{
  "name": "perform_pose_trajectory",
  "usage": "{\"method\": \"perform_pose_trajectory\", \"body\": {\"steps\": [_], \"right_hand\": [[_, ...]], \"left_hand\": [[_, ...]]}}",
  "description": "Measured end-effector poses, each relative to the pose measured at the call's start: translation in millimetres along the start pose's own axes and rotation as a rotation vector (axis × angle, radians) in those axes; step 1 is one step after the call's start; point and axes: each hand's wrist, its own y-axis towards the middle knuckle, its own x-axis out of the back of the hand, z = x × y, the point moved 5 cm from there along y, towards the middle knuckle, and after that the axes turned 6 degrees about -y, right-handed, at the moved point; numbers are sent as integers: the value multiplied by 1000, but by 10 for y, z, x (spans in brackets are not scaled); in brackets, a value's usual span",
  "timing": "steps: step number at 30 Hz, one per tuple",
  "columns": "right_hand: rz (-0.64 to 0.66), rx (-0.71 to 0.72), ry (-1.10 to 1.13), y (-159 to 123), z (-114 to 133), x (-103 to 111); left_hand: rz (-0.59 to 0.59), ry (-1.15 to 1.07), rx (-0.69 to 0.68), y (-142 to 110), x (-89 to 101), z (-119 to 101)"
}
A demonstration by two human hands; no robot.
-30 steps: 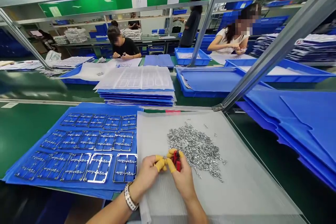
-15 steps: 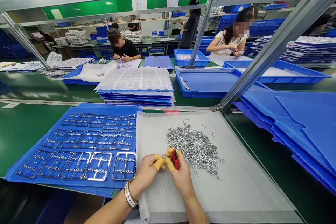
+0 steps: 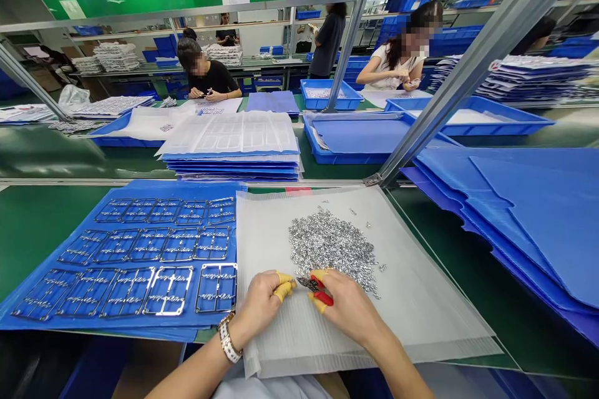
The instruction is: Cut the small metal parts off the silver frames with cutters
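Long green table (image 3: pixel 42 230) across a bright workshop; farther tables beyond, with a seated person in a black top (image 3: pixel 210 78), a seated person in a white top (image 3: pixel 388 68) and a standing person in a dark top (image 3: pixel 327 43); blue plastic trays (image 3: pixel 355 140) and a stack of blue sheets under a translucent moulded liner (image 3: pixel 229 134) just ahead; loose blue corrugated sheets (image 3: pixel 528 212) at the right.

Nearest, a white plastic-film sheet (image 3: pixel 421 318) on the table, carrying a loose heap of small silver metal parts (image 3: pixel 327 246); beside it on the left, a blue corrugated sheet (image 3: pixel 187 190) with rows of metal frames (image 3: pixel 168 290) laid flat.

Both hands low over the near edge of the heap, just apart from each other; yellow finger cots (image 3: pixel 283 290) on the fingers; metal link watch (image 3: pixel 228 340) on the left wrist. Right hand (image 3: pixel 349 308) with its grip clamped on small red-handled side cutters (image 3: pixel 318 290), steel tips pointing left; left hand (image 3: pixel 259 305) with its grip pinched together right beside those tips, anything between the fingers too small to tell.
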Motion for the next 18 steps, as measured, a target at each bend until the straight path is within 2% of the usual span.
{"method": "perform_pose_trajectory", "body": {"steps": [7,18], "right_hand": [[73,18,-13,-51,-52,-34],[114,54,-61,-34,-84,27]], "left_hand": [[36,179,-64,-12,-51,-2],[71,263,-85,-7,-106,33]]}}
